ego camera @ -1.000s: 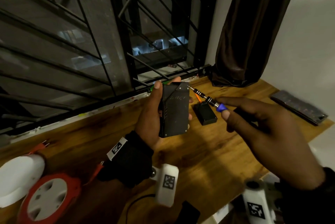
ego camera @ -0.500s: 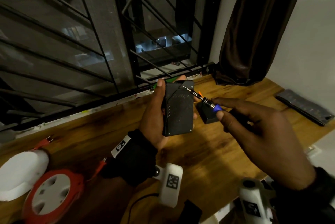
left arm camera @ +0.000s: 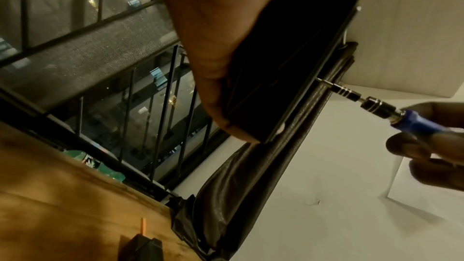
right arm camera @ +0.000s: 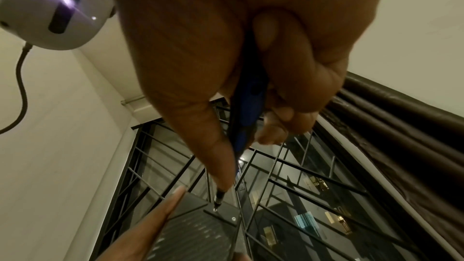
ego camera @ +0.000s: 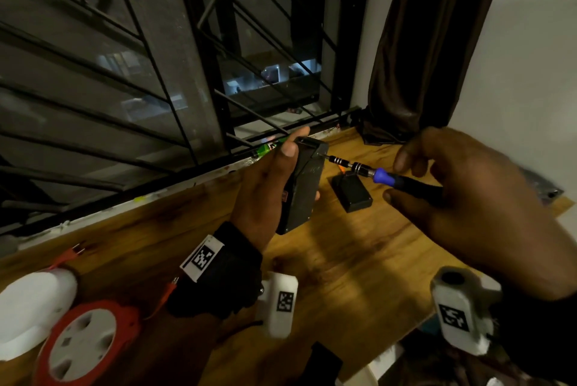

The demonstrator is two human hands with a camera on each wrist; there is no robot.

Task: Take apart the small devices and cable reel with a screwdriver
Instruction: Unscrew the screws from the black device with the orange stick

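My left hand [ego camera: 271,186] grips a flat black device [ego camera: 304,186] upright above the wooden table, thumb along its left edge. My right hand [ego camera: 462,195] holds a blue-and-black screwdriver [ego camera: 384,175] by the handle, and its bit tip sits on a screw near the device's top corner [right arm camera: 214,208]. From the left wrist, the bit [left arm camera: 326,83] meets the device's [left arm camera: 288,57] face. A second small black box [ego camera: 351,192] lies on the table behind the device. An orange-and-white cable reel [ego camera: 84,345] rests at the lower left.
A white rounded object [ego camera: 31,310] lies beside the reel. A flat grey strip [ego camera: 543,186] is at the table's right edge, mostly behind my right hand. A barred window [ego camera: 187,73] and a dark curtain [ego camera: 431,42] stand behind. A green bottle [ego camera: 270,148] lies on the sill.
The device has turned more edge-on to the head camera. The screwdriver tip has moved onto the screw at the device's top corner, and my right fingers have shifted back along the handle.
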